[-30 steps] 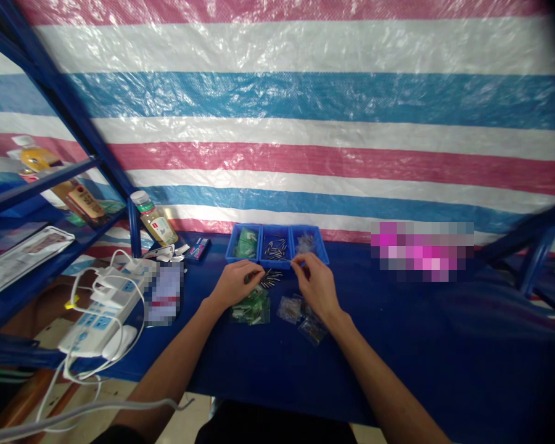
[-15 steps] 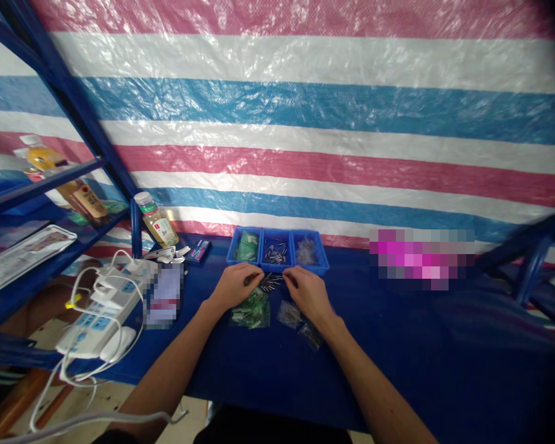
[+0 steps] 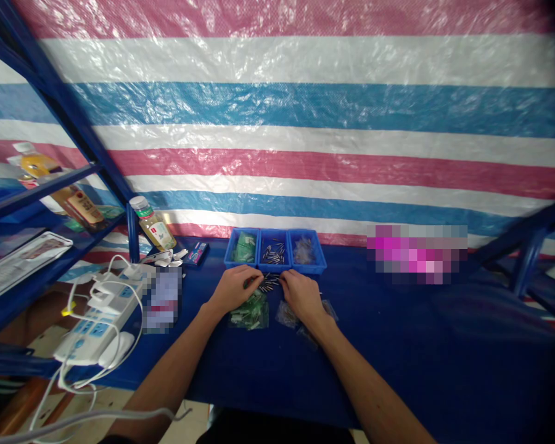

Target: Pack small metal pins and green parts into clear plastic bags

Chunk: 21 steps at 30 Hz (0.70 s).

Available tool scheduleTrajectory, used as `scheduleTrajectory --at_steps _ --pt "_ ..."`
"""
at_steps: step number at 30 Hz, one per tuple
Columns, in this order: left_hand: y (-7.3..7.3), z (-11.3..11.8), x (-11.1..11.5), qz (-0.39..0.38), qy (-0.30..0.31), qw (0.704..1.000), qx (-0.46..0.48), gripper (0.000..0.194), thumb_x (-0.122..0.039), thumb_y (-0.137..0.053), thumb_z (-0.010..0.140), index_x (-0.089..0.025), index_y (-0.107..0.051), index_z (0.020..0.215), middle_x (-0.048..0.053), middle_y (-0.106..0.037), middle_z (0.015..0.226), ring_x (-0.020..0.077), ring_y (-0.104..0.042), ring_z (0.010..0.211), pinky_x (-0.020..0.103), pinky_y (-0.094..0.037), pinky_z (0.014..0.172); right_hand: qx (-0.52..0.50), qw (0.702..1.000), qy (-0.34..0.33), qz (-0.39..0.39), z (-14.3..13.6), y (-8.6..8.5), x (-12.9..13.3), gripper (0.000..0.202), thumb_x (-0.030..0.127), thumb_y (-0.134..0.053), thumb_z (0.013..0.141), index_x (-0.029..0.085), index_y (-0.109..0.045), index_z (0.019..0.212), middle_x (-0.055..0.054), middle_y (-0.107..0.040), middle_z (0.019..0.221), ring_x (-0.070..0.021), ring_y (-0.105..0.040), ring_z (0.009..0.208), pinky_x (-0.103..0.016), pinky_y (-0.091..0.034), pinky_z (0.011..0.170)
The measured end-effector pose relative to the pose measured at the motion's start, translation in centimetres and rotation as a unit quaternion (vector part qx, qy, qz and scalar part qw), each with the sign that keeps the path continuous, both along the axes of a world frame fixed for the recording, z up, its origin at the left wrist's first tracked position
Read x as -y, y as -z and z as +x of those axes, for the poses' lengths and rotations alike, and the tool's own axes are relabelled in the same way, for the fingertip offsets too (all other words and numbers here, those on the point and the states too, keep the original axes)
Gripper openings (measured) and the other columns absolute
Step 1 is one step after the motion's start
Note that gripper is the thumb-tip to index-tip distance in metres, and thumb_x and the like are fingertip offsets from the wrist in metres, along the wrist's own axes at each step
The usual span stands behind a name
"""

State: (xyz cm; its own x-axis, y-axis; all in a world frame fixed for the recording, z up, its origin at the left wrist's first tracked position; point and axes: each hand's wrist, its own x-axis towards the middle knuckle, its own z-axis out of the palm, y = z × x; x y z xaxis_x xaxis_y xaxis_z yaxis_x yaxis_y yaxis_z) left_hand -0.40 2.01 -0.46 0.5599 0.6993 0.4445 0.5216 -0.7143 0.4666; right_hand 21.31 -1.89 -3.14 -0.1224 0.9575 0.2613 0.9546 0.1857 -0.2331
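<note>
We judge scatter the main risk: the small, slim dark pieces lie loose in a pile on the bench, in front of the middle blue tray and between both hands, so a brushing fingertip could roll some away. We also note the clear bags beside and partly hidden by the right wrist; a sweep of that forearm could drag them. The green packets lie close under the left hand, whose fingers curl toward the thumb at the pile's left edge; we cannot tell whether it grips a piece. The right hand bunches its fingertips at the opposite edge, nearly closed; its contents are hidden from us.
</note>
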Motion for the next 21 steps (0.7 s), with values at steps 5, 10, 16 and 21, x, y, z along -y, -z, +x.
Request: scheduleTrajectory --at_steps 5,10,16,21 --pt "-0.3 0.1 0.2 0.005 -0.001 1.000 0.012 0.018 -0.030 -0.059 0.098 -0.019 -0.070 0.108 0.003 -0.072 0.087 0.0117 -0.061 0.066 0.024 -0.052 0.069 -0.036 0.999 -0.007 0.035 0.4 -0.7 0.7 0.016 0.024 -0.051 0.103 0.022 -0.065 0.096 -0.006 -0.073 0.095 -0.0182 -0.069 0.076 -0.027 -0.036 0.059" --pt "-0.7 0.5 0.7 0.012 0.011 1.000 0.016 0.027 -0.032 -0.058 0.099 -0.019 -0.067 0.122 0.005 -0.070 0.090 0.0136 -0.063 0.073 0.026 -0.054 0.074 -0.095 0.992 -0.033 0.073 0.6 -2.1 1.5 0.017 0.023 -0.048 0.104 0.021 -0.064 0.101 -0.004 -0.073 0.096 -0.0178 -0.069 0.079 -0.026 -0.040 0.065" --pt "-0.8 0.8 0.9 0.011 0.049 0.998 0.036 0.020 -0.027 -0.055 0.101 -0.019 -0.070 0.112 0.008 -0.070 0.101 0.0183 -0.066 0.093 0.032 -0.054 0.087 -0.103 0.985 -0.094 0.101 0.2 -2.4 1.8 0.019 0.022 -0.045 0.105 0.020 -0.064 0.102 -0.004 -0.071 0.091 -0.0174 -0.067 0.074 -0.026 -0.041 0.066" --pt "-0.4 0.8 0.7 0.013 0.046 0.998 0.029 0.018 -0.026 -0.058 0.099 -0.019 -0.070 0.110 0.008 -0.069 0.099 0.0175 -0.065 0.091 0.031 -0.053 0.086 -0.138 0.979 -0.101 0.114 0.3 -2.4 1.9 0.018 0.021 -0.045 0.104 0.020 -0.063 0.100 -0.005 -0.070 0.091 -0.0179 -0.066 0.074 -0.027 -0.042 0.067"
